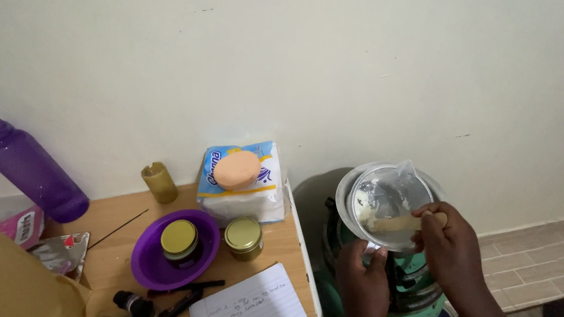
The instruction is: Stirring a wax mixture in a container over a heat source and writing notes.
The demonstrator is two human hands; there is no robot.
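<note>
Right of the wooden table edge, over a green burner, the left hand grips a clear jug; the right hand clamps a wooden stick inside it. Bare wall behind.

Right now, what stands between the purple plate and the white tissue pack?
In the head view, a gold-lidded jar stands on the table between the purple plate and the tissue pack.

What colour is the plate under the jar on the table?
Purple: the plate holds a dark jar with a gold lid, seen in the head view.
</note>
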